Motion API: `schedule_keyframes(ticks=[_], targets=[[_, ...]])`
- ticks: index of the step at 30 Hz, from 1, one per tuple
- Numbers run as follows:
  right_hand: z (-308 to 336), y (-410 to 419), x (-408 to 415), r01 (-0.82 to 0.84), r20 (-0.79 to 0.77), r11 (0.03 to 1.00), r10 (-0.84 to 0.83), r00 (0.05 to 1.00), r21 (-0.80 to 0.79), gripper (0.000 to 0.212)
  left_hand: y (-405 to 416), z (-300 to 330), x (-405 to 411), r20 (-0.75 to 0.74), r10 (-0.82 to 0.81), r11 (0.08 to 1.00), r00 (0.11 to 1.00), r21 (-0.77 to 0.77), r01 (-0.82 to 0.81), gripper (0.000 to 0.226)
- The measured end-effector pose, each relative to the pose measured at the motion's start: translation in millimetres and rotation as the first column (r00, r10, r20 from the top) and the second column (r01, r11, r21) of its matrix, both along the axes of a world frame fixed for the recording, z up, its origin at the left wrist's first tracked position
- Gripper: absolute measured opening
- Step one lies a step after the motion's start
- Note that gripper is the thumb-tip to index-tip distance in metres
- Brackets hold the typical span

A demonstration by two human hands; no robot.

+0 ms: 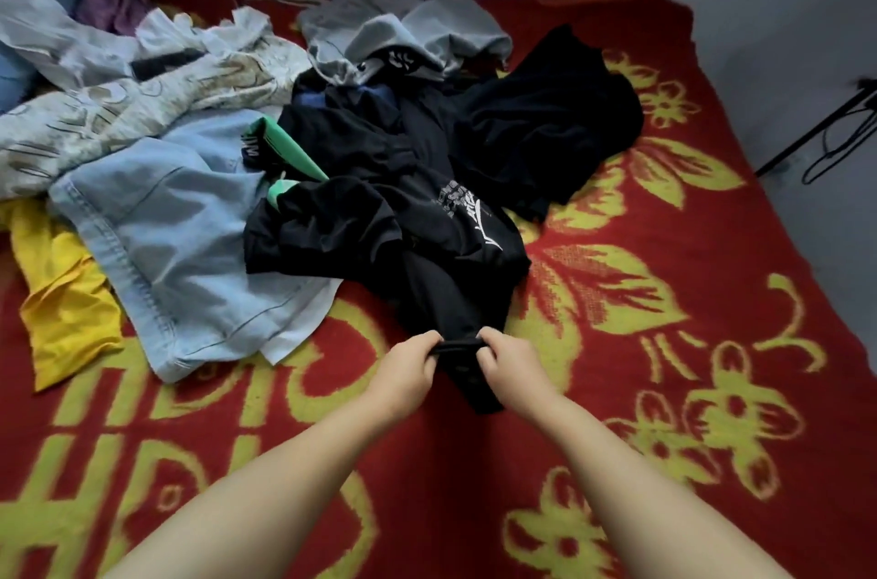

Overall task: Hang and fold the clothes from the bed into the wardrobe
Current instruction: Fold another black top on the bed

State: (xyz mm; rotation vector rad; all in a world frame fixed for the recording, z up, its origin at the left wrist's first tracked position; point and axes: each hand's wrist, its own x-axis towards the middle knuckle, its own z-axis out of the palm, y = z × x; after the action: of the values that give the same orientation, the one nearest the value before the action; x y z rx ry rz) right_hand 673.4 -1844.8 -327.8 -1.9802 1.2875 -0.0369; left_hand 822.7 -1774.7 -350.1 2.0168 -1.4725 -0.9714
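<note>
Left hand (412, 367): fingers curled, pinching the near hem of the black garment (441, 289). Right hand (505, 365): fingers curled, gripping the same hem just beside the left. Black garment: long axis running from the hands away toward the clothes pile, near end bunched between the two hands, far end with white print lying on the red and yellow blanket (664, 388). Beyond: light blue denim shirt (171, 246), yellow garment (66, 308), grey garment (403, 37).

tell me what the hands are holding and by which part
Both the left hand and the right hand pinch the near edge of a black garment, side by side.
</note>
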Motion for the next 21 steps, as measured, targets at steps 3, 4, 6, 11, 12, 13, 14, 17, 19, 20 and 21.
schedule_keyframes(ticks=[3, 4, 6, 11, 12, 13, 14, 17, 19, 20, 21], targets=[[39, 41, -6, -0.065, 0.011, 0.996, 0.064, 0.998, 0.056, 0.014, 43, 37, 13, 0.034, -0.066, 0.997, 0.997, 0.043, 0.064, 0.013], [55, 53, -8, -0.096, 0.009, 0.993, 0.095, 0.995, 0.07, 0.013, 58, 52, 19, 0.063, -0.096, 0.994, 0.993, 0.066, 0.092, 0.014], [86, 66, -6, -0.145, 0.01, 0.985, 0.145, 0.989, 0.09, 0.015, 81, 83, 29, 0.106, -0.124, 0.99, 0.987, 0.072, 0.117, 0.013], [186, 66, 10, -0.199, 0.116, 0.974, 0.187, 0.976, 0.106, 0.017, 114, 169, 60, 0.091, 0.007, 0.994, 0.996, -0.114, 0.004, 0.013], [210, 61, 13, -0.22, 0.115, 0.97, 0.208, 0.971, 0.106, 0.017, 115, 188, 66, 0.089, 0.01, 0.99, 0.996, -0.141, 0.003, 0.017], [237, 59, 16, -0.25, 0.106, 0.96, 0.237, 0.966, 0.127, 0.019, 117, 208, 71, 0.072, 0.018, 0.986, 0.997, -0.167, -0.006, 0.02], [262, 57, 19, -0.289, 0.087, 0.94, 0.277, 0.957, 0.18, 0.021, 116, 228, 75, 0.037, 0.03, 0.98, 0.999, -0.196, -0.022, 0.021], [322, 56, 32, -0.401, -0.017, 0.858, 0.429, 0.903, 0.322, 0.019, 116, 284, 83, -0.059, 0.081, 0.944, 0.995, -0.317, -0.095, 0.023], [346, 54, 41, -0.455, -0.111, 0.863, 0.485, 0.867, 0.219, 0.016, 116, 313, 88, -0.103, 0.103, 0.914, 0.989, -0.382, -0.135, 0.028], [354, 53, 44, -0.466, -0.158, 0.873, 0.485, 0.86, 0.141, 0.015, 118, 325, 90, -0.116, 0.12, 0.901, 0.986, -0.405, -0.157, 0.031], [362, 53, 45, -0.465, -0.188, 0.882, 0.47, 0.862, 0.074, 0.015, 122, 336, 95, -0.122, 0.15, 0.884, 0.981, -0.428, -0.188, 0.031]])
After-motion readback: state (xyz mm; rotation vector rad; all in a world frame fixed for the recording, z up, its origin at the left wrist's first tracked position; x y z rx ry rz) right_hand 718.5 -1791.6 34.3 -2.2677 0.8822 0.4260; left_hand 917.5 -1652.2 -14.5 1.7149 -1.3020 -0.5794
